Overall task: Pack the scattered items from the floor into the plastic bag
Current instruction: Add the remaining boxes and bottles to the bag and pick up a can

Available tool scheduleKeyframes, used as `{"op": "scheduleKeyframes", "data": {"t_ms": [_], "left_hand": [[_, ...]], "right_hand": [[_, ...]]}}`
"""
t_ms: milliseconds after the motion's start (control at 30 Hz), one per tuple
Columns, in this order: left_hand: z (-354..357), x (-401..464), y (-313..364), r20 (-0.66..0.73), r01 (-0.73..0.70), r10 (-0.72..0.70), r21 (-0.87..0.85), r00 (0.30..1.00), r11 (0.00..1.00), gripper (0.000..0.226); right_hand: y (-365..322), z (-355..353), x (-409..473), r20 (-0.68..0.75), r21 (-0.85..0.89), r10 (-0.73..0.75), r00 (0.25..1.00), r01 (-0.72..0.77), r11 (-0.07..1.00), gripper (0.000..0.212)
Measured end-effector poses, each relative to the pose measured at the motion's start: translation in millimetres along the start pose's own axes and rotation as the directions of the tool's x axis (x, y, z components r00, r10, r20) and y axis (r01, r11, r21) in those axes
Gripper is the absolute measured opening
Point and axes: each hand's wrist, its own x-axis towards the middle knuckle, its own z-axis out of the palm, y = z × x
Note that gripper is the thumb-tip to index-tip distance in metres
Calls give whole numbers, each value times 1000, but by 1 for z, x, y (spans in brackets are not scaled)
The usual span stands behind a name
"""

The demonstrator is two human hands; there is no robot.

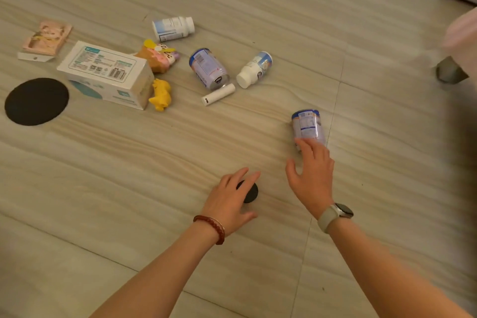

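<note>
Blue-labelled cans point(208, 68) number two, pill bottles point(173, 28) two; both hands spread, left hand point(230, 200) on a black disc point(249, 191).

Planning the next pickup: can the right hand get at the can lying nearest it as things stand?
Probably yes. The right hand is open, its fingertips already over the near end of the can, which lies alone on bare floor with nothing crowding it.

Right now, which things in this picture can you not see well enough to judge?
- Small black disc: head view, partly hidden under the left hand.
- Near can: its lower end is covered by the right hand, so contact is unclear.
- Plastic bag: not in view.
- Pale shape: blurred, cut off at the right edge.
</note>
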Motion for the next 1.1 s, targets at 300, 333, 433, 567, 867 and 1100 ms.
{"op": "scheduleKeyframes", "data": {"t_ms": [300,333,433,567,867,1100], "left_hand": [[-27,-26,-19,-200,28,-57,-142,978,989,41],[-40,-39,-29,-231,31,-62,-138,971,990,41],[-80,-80,-59,-335,59,-88,-95,938,994,40],[-122,-135,-93,-454,177,-197,-86,869,980,40],[-161,-293,-139,-513,308,-317,-106,798,945,40],[-114,-458,-161,-651,484,-551,-305,522,820,40]], "right_hand": [[-1,19,43,-13,141,465,885,-459,877,67],[-6,19,45,-35,198,490,871,-474,858,63],[-26,21,46,-76,315,572,817,-525,791,55],[-90,31,10,19,414,489,872,-452,790,52],[-290,65,-117,455,650,-208,866,-162,743,41],[-361,50,-187,544,655,-584,603,129,744,39]]}}
